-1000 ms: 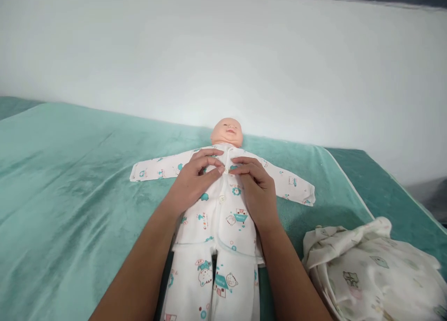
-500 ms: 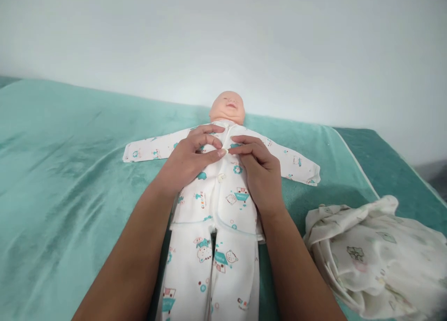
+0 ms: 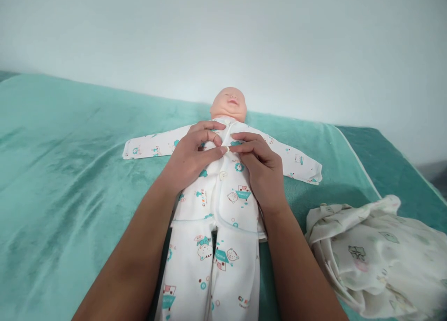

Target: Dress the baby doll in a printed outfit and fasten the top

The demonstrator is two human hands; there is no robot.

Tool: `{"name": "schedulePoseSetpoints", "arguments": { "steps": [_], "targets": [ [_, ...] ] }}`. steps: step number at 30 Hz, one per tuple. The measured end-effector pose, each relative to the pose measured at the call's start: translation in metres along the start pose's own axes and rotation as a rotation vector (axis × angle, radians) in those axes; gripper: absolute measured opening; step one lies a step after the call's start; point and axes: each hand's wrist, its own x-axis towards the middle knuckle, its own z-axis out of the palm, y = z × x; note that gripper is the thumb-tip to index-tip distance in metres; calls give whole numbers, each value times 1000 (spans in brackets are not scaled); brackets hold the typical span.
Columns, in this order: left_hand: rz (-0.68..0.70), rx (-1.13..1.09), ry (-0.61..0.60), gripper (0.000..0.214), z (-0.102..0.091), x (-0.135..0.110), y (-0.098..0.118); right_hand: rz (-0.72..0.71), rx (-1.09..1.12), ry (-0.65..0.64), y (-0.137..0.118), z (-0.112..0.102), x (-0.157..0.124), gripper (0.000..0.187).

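Observation:
A baby doll (image 3: 228, 105) lies on its back, arms spread, in a white printed long-sleeved top (image 3: 230, 214) and matching trousers (image 3: 235, 279). At the chest, my left hand (image 3: 188, 158) has its thumb against a small pale button (image 3: 226, 149) on the front opening, its fingers curled over the cloth. My right hand (image 3: 263, 167) meets it from the other side, index fingertip at the same button and thumb tucked beneath. Lower on the front sits another button (image 3: 222, 175). The cloth edge under the fingertips is partly hidden.
A crumpled white printed cloth (image 3: 377, 256) lies at the right, beside my right forearm. Green plush covering (image 3: 77, 172) spreads under everything, with a darker green part (image 3: 387, 162) at the right. A pale wall (image 3: 223, 37) rises behind the doll's head.
Both hands stay at the same button with hardly any finger movement. The whole view has shifted very slightly.

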Motion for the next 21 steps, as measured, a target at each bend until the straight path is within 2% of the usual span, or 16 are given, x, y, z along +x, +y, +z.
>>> {"name": "schedulePoseSetpoints", "arguments": {
  "steps": [6, 11, 17, 21],
  "targets": [
    [7, -96, 39, 14, 1, -1, 0, -10, 18, -1, 0, 0, -1, 27],
    [29, -75, 55, 18, 1, -2, 1, -18, 27, -7, 0, 0, -1, 28],
    [31, -54, 10, 8, 0, -2, 0, -9, 14, -8, -1, 0, 0, 27],
    [31, -28, 23, 9, 0, -1, -1, -8, 8, -14, 0, -1, 0, 27]
  ]
}}
